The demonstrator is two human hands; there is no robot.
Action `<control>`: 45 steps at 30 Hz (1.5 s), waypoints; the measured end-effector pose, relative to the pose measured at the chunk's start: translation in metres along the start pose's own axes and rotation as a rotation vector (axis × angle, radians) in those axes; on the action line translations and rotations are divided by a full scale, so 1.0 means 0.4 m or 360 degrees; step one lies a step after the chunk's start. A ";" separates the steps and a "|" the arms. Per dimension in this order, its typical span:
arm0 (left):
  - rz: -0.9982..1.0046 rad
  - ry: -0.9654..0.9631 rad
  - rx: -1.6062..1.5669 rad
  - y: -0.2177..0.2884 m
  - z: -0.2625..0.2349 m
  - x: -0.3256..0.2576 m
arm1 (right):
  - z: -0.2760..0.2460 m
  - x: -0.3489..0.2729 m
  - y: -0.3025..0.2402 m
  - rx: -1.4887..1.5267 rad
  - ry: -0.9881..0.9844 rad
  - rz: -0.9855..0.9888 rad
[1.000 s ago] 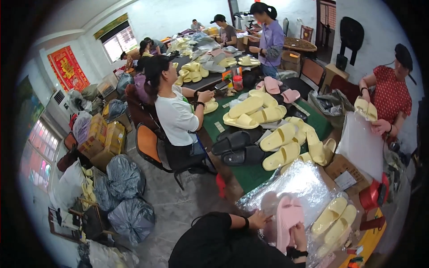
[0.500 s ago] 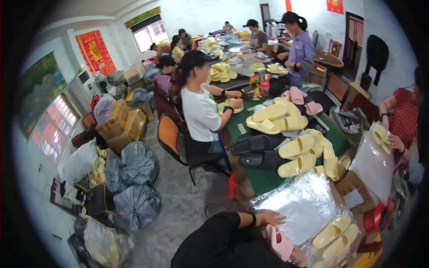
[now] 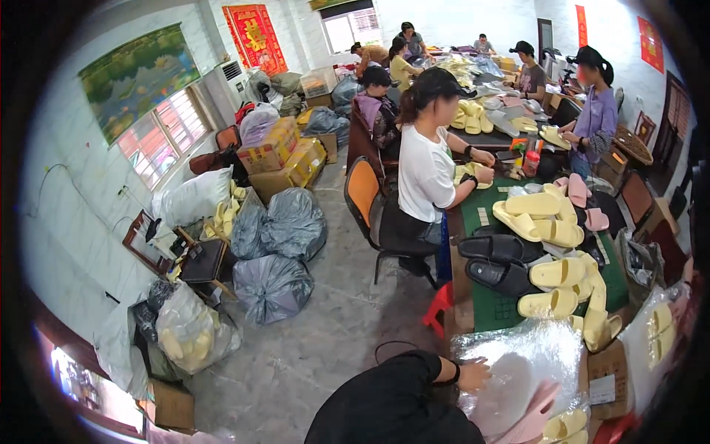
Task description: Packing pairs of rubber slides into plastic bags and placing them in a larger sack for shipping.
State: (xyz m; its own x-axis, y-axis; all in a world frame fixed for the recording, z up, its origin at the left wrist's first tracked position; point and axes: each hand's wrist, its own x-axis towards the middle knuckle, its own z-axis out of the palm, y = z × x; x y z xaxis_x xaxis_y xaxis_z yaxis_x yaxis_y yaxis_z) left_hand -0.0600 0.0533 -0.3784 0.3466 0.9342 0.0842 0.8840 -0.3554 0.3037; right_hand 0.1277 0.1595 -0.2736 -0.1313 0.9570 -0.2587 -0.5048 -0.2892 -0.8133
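Note:
My left hand (image 3: 474, 375) rests with its fingers stretched out on the left side of a stack of clear plastic bags (image 3: 551, 340), at the near end of the table. Beside it, over the bags, are pink slippers (image 3: 534, 416), smeared by motion. A pale, rounded, see-through shape (image 3: 510, 377) lies along them; what it is I cannot make out. My right hand does not show; the pink slippers reach down to the lower edge. To their right, a pair of yellow slippers (image 3: 566, 425) lies in clear plastic, partly cut off.
Yellow slippers (image 3: 558, 272) and black slippers (image 3: 503, 275) crowd the green table mat (image 3: 488, 314). A cardboard box (image 3: 608, 370) stands right of the bags. A co-worker in white (image 3: 429, 166) sits at the left side; another person's bagged yellow slippers (image 3: 660, 333) are at right.
The view has swung left, so everything sits further right. The pink slippers have come over the plastic bags and blurred. My right hand, earlier on a pink slipper, has dropped from sight.

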 end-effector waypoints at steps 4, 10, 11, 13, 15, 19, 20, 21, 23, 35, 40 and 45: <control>-0.0048 0.0296 -0.0007 0.002 0.070 -0.006 | -0.010 -0.013 -0.027 -0.0214 -0.0145 0.0076; -0.0090 0.0115 0.0175 0.027 0.023 0.048 | -0.034 -0.058 -0.073 -0.0628 -0.0382 0.0198; -0.0006 0.0304 0.0259 0.020 0.040 0.042 | -0.037 -0.068 -0.079 -0.0696 -0.0428 0.0224; 0.0106 0.0493 0.0343 0.007 0.070 0.035 | -0.045 -0.079 -0.087 -0.0826 -0.0501 0.0257; 0.0077 0.0454 0.0282 -0.003 0.093 0.032 | -0.052 -0.093 -0.094 -0.0949 -0.0556 0.0284; 0.0089 0.0357 0.0078 -0.007 0.036 0.063 | -0.099 -0.145 -0.141 -0.1189 -0.0560 0.0332; -0.0008 0.0305 0.0015 -0.012 0.015 0.067 | -0.107 -0.161 -0.148 -0.1239 -0.0554 0.0347; 0.0040 0.0285 0.0012 -0.008 -0.008 0.077 | -0.114 -0.177 -0.154 -0.1288 -0.0551 0.0366; -0.0110 0.0430 -0.0188 -0.003 -0.044 0.083 | -0.115 -0.205 -0.157 -0.1389 -0.0579 0.0413; -0.0276 0.0377 -0.0732 0.058 -0.126 0.132 | -0.234 -0.183 -0.010 -0.1423 -0.0586 0.0181; -0.0254 0.0436 -0.0924 0.066 -0.161 0.127 | -0.315 -0.103 0.118 -0.1543 -0.0346 -0.0279; 0.0089 0.0746 -0.1056 0.058 -0.171 0.150 | -0.263 -0.216 0.146 -0.2047 0.0216 -0.0799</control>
State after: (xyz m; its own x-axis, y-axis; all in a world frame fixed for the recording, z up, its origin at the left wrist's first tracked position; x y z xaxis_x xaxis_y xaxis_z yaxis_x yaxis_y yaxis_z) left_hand -0.0404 0.1031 -0.3013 0.0873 0.8837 0.4599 0.4482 -0.4471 0.7741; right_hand 0.1994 0.0577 -0.3536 -0.0512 0.9756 0.2135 0.6695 0.1921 -0.7175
